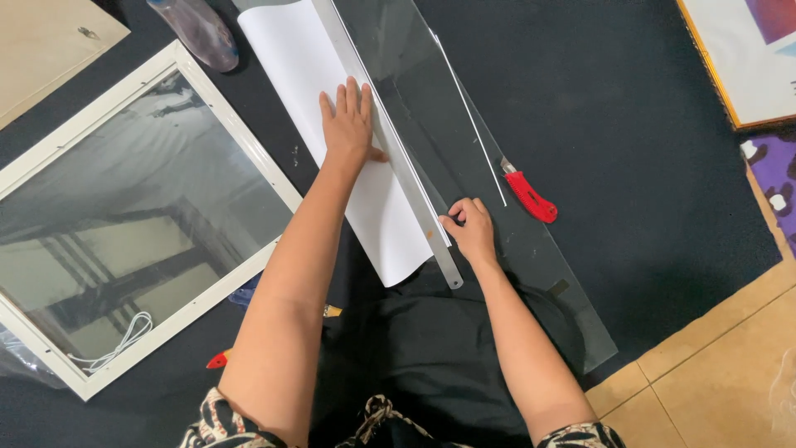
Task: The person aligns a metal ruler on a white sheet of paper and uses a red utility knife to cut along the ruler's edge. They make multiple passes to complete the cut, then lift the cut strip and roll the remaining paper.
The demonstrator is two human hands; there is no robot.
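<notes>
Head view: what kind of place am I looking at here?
Probably a home or small framing workspace on the floor: a white picture frame, a metal ruler pressed on white paper over a dark mat, and a red utility knife.

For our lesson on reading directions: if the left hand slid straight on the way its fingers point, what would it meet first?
The left hand lies flat on the white sheet, fingers pointing up the picture. Sliding on, it would probably just cross more sheet beside the metal ruler until the picture's edge; nothing else shows in that line.
</notes>
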